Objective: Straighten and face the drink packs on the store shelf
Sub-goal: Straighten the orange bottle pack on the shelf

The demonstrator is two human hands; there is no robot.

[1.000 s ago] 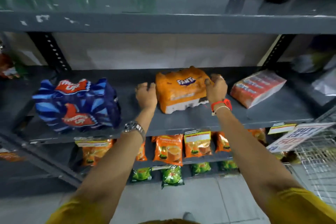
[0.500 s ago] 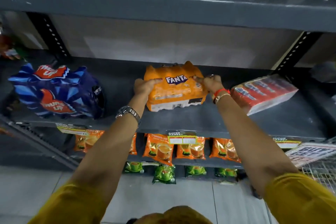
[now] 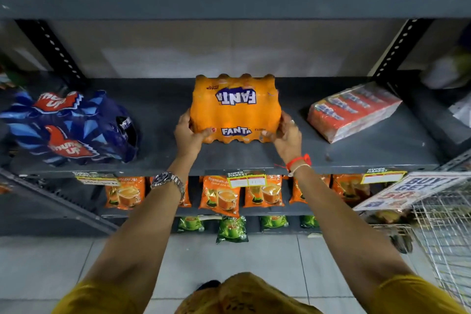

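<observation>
An orange Fanta pack stands square in the middle of the grey shelf, its front label facing me. My left hand grips its lower left corner and my right hand grips its lower right corner. A blue Thums Up pack lies crooked and crumpled at the shelf's left end. A red pack lies flat and skewed at the right end.
Orange tea pouches hang on the shelf below, green pouches under those. Price tags line the shelf edge. A promo sign and a wire basket stand at the lower right. A higher shelf overhangs.
The Fanta pack has been turned from a tilted, skewed pose to upright and square, front label towards me. Both hands slid down to its lower corners.
</observation>
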